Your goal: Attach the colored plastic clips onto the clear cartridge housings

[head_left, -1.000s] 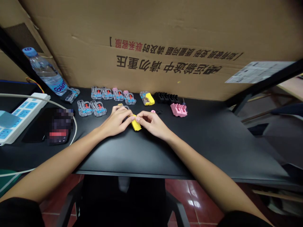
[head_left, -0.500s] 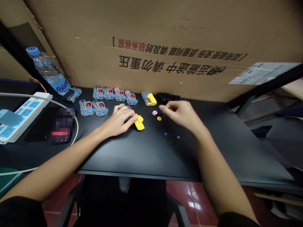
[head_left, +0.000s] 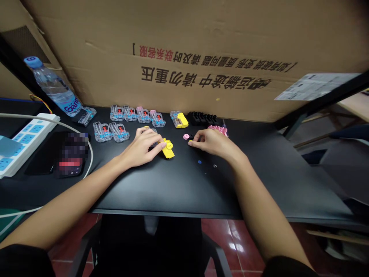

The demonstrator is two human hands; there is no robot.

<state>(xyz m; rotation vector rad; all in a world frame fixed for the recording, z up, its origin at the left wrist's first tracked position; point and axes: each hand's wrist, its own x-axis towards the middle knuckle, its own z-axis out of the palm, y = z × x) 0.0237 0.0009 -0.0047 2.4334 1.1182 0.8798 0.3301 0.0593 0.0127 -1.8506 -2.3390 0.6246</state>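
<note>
My left hand [head_left: 147, 146] rests on the black table, its fingers closed around a small plastic assembly. A yellow plastic piece [head_left: 168, 152] with a round part on top sticks out beyond the thumb; the rest lies mostly under the hand. My right hand [head_left: 211, 141] pinches at a small yellow ring [head_left: 190, 142], which the fingertips partly cover. Beside those fingertips lies a pink ring [head_left: 186, 136], with a small black part close by. Nearer the front are a blue disc [head_left: 200, 162] and a small whitish C-shaped piece [head_left: 215, 166].
Several clear plastic assemblies [head_left: 118, 132] with red and blue parts stand along the back left. A clear-and-yellow unit [head_left: 179, 119], black parts [head_left: 201, 118] and pink parts [head_left: 220, 130] line the cardboard [head_left: 173, 27]. Leftward are a bottle [head_left: 57, 88], power strip [head_left: 31, 140] and phone [head_left: 70, 154].
My right hand has moved down and left onto the yellow ring, uncovering the pink parts behind it. My left hand keeps its hold. The whole view has shifted slightly.
</note>
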